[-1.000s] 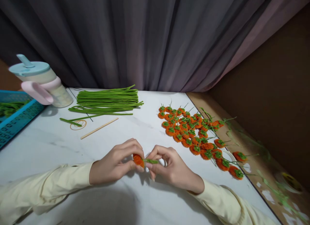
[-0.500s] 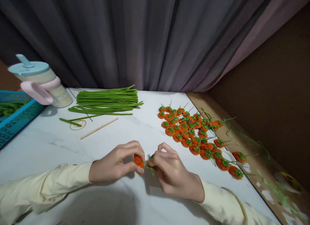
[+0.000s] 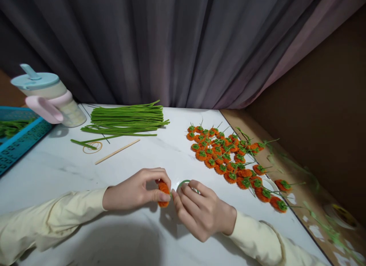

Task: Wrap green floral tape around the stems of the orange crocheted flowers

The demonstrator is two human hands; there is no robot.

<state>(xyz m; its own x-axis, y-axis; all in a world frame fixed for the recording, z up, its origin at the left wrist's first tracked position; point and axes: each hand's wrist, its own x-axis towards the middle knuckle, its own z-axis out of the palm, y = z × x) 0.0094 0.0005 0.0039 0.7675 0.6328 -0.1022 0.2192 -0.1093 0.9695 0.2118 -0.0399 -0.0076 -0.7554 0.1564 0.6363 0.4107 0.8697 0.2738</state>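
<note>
My left hand pinches a small orange fuzzy pumpkin between thumb and fingers, tilted so its green top points right. My right hand is closed just beside it, its fingertips close to the pumpkin's short green stem. Behind the right fingers shows part of a green ring-shaped thing held in that hand; the fingers hide most of it. Many finished-looking orange pumpkins with green tops and thin stems lie to the right on the white marbled table.
Green pipe cleaners lie piled at the back, with a wooden stick and a rubber band in front. A lidded tumbler and a blue basket stand left. Green scraps litter the area beyond the table's right edge.
My right hand has turned and its fingers have straightened somewhat, bringing the green ring-shaped thing into view. The pumpkin in my left hand has tilted more upright.
</note>
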